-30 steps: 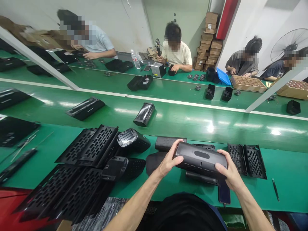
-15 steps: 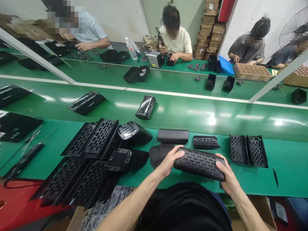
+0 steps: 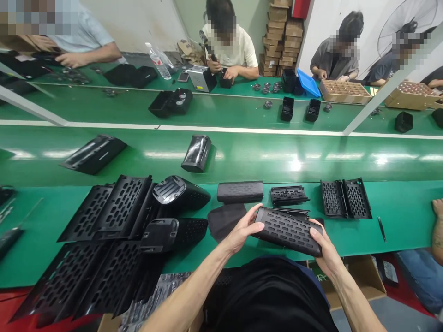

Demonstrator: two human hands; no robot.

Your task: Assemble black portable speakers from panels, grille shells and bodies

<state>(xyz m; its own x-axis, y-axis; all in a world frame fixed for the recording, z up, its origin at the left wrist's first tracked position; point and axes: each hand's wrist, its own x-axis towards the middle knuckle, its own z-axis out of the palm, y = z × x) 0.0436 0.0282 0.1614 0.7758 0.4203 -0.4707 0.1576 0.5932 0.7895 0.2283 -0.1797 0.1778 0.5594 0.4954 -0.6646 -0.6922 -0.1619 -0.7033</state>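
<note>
Both hands hold a black slotted casing (image 3: 289, 230) above the green bench, its long slotted face turned up and tilted down to the right. My left hand (image 3: 244, 228) grips its left end, thumb on top. My right hand (image 3: 323, 244) closes round the right end, thumb over the slots. A thin dark edge (image 3: 294, 212) shows just behind the casing; I cannot tell whether it belongs to it. Beyond lie a closed black casing (image 3: 240, 191), a black cloth (image 3: 224, 221), a small slotted panel (image 3: 289, 194) and a pair of slotted panels (image 3: 346, 198).
Slotted panels (image 3: 121, 207) are stacked at left, beside two black housings (image 3: 180, 193). Tweezers (image 3: 381, 229) lie at right. A shiny black unit (image 3: 196, 153) sits on the green conveyor (image 3: 249, 152). Several co-workers sit opposite; another person's arm (image 3: 438, 230) is at the right edge.
My view has swung to the right, and another person's arm now shows at the right edge. Both hands keep hold of the casing, which is tilted slightly differently, with a thin dark edge now visible behind it.
</note>
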